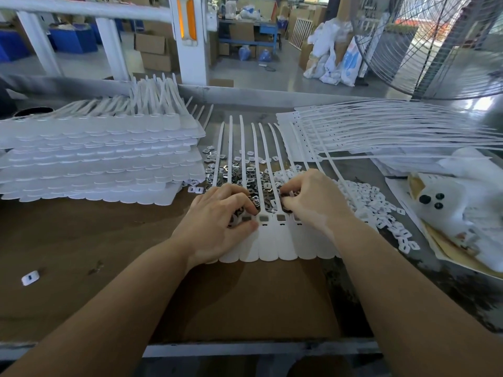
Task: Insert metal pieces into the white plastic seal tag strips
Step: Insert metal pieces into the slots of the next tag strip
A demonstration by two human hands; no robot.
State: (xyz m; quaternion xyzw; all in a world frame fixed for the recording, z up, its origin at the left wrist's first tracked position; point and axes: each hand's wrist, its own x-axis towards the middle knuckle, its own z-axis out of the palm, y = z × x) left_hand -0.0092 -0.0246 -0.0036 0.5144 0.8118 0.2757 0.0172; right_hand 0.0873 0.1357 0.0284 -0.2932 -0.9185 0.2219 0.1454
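Note:
A joined row of white plastic seal tag strips (275,244) lies flat in front of me, its thin tails running away over a pile of small metal pieces (246,174). Square slots near the tag heads show grey metal in three of them. My left hand (217,227) rests on the left end of the row, fingers curled, holding several metal pieces over a slot. My right hand (315,200) curls over the right part of the row and pinches a metal piece at its fingertips.
A tall stack of white tag sheets (103,156) fills the left. More strips (381,129) fan out at the right. White plastic caps (381,208) lie heaped to the right, beside a white bag (468,208). One loose cap (30,278) lies on the brown cardboard (109,240).

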